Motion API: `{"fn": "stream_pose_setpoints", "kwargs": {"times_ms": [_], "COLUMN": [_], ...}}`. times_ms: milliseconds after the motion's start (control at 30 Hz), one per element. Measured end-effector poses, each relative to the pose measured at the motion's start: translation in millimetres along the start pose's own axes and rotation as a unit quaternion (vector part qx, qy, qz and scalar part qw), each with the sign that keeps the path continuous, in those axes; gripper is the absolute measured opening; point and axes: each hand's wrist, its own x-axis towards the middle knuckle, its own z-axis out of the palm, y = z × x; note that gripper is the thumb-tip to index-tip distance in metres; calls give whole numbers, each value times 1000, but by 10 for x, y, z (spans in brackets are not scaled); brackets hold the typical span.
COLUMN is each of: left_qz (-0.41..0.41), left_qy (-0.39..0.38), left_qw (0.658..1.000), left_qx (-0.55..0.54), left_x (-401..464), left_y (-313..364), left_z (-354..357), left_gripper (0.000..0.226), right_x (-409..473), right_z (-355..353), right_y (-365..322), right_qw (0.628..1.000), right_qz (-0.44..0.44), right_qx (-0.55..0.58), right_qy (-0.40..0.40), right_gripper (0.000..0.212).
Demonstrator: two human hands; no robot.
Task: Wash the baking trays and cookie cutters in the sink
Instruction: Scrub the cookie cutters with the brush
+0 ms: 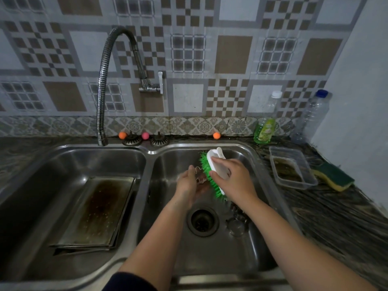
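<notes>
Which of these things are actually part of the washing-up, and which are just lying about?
In use: cookie cutter in left hand; scrubbing brush in right hand; baking trays; sink.

Lying about: soap bottle, sponge, plastic container, water bottle.

A tiled wall (189,55) fills the upper half of the frame, patterned in grey, white and brown squares and checks, with a band of ornamental border tiles (168,124) along its foot. At the far right a plain pale wall (361,101) meets it in a corner. Below, a dark streaked stone countertop (336,217) runs along the right side; the light is dim and cool.
</notes>
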Motion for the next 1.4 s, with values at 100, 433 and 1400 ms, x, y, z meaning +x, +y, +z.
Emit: {"fn": "stream_pose_setpoints", "kwargs": {"times_ms": [100,433,1400], "left_qz": [9,85,200], "left_qy": [-9,77,179], "left_qw": [1000,990,940], "left_qx": [-4,83,208], "left_x": [-17,-86,-227], "left_y": [20,55,337], "left_z": [-20,-116,-1225], "left_gripper": [29,20,14], "right_x": [30,-108,80], "right_z": [-56,56,814], "right_y": [-16,-125,-837], "right_qw": [1000,982,977], "right_qz": [22,-40,-98], "right_qx": [7,-184,-137], "right_qy": [22,-17,-128], "right_gripper": [41,42,43]}}
